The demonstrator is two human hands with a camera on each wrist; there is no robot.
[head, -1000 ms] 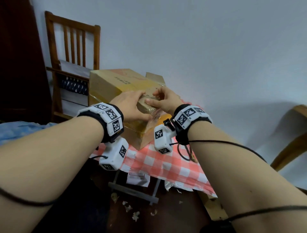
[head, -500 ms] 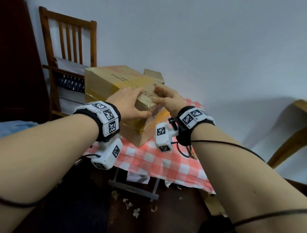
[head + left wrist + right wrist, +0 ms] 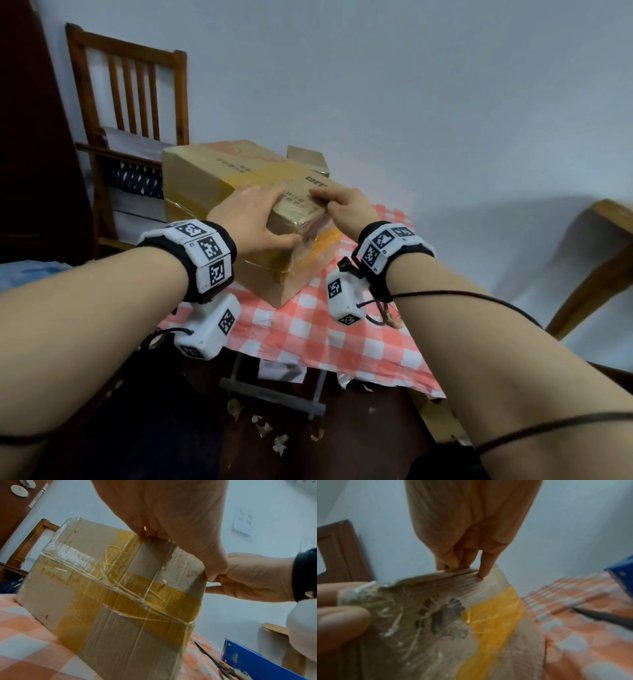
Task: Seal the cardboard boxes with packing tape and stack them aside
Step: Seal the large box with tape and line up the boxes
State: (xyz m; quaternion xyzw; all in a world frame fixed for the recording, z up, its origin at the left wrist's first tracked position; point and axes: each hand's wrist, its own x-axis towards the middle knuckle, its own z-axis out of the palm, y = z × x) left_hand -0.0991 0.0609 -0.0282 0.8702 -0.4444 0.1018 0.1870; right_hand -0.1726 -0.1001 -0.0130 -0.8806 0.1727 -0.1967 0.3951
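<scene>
Head view: the box (image 3: 219,178) is set on the checked cloth (image 3: 308,329); its near corner is covered by the left hand (image 3: 250,219), fingers flat, thumb on the side, and the right hand (image 3: 346,205), fingers laid on top.

Left wrist view: yellow tape (image 3: 137,599) is seen crossing the box side; scissors (image 3: 217,661) and a blue dispenser (image 3: 254,660) lie beside it.

Right wrist view: fingertips (image 3: 481,573) are pressed on the top edge.

Brown cardboard box (image 3: 219,178) with yellow tape (image 3: 154,601), red-and-white checked tablecloth (image 3: 325,329), blue notebook (image 3: 248,660)

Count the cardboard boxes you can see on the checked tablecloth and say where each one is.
2. One large taped cardboard box sits on the checked tablecloth under both hands. A second box peeks out behind it, mostly hidden. More may sit out of sight behind.
</scene>
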